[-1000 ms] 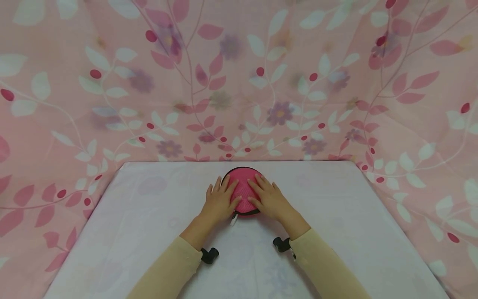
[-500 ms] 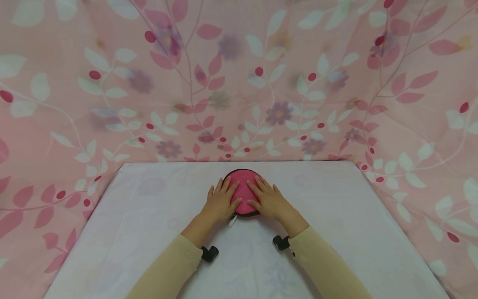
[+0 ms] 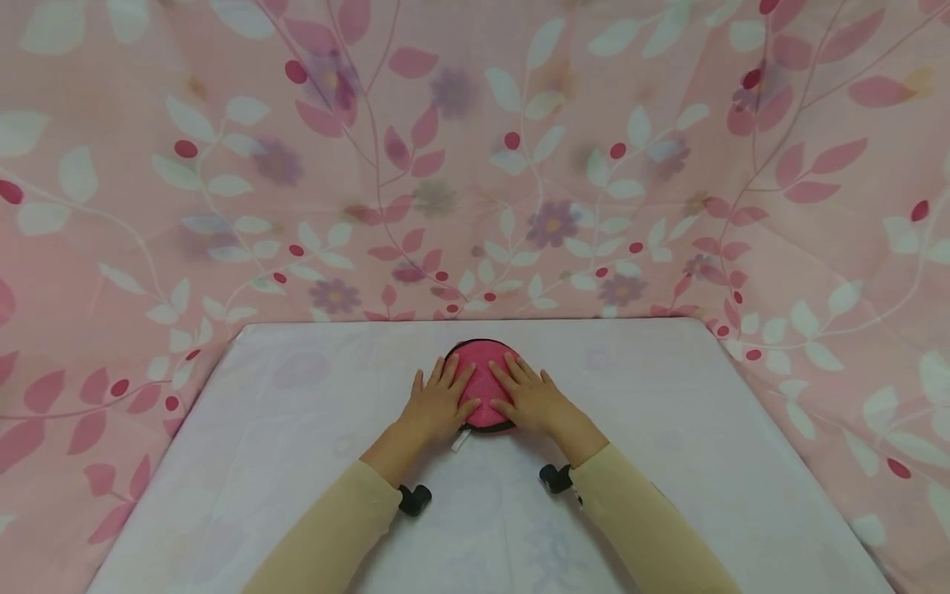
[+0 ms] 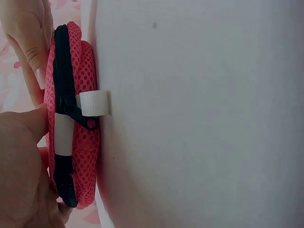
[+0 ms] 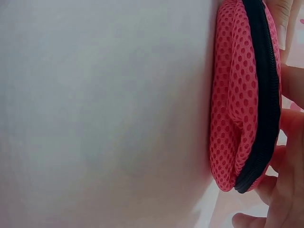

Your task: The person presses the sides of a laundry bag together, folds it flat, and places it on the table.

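Observation:
A round pink mesh pouch with a black zip around its edge lies flat near the far side of the white-covered table. On its left side rests my left hand, fingers spread and thumb on the top face. My right hand lies the same way over the right side, its fingertips on the mesh. In the left wrist view the black zip pull hangs at the near edge, by a white loop tag. The right wrist view shows the zip running closed along the side, above a fold in the mesh.
The white cloth covers the table, whose far edge lies just behind the pouch. A pink floral curtain hangs behind and at both sides. Small black cameras sit at the wrists, beside beige sleeves.
The pouch has slid slightly toward me, with both hands staying spread on it. The white tag has swung a little to the left.

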A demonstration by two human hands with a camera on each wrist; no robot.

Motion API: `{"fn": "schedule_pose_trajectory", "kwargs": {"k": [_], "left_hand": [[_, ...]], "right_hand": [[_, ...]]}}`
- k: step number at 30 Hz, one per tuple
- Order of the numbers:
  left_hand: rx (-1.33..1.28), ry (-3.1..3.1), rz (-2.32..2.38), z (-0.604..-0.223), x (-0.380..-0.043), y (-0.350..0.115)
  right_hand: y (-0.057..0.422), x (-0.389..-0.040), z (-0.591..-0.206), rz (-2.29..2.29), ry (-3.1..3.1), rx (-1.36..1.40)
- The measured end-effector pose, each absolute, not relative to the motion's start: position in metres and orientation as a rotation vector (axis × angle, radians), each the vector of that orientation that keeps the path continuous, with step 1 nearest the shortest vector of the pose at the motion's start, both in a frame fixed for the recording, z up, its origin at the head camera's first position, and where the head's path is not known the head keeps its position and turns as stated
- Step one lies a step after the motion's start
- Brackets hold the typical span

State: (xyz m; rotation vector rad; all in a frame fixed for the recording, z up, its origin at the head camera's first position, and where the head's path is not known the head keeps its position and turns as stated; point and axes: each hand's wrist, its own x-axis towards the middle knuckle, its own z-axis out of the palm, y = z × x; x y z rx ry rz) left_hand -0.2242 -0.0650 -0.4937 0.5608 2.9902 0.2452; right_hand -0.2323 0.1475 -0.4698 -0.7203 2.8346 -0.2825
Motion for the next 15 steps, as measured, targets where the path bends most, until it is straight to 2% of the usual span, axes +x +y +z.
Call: {"fn": "schedule_pose_trajectory", "kwargs": {"k": [15], "left_hand": [[0.524,2.881,0.224,-0.4879,-0.2270,-0.0651]], "right_hand": [[0.1431,-0.2374,-0.4724,-0.190,2.790,-0.662]]}}
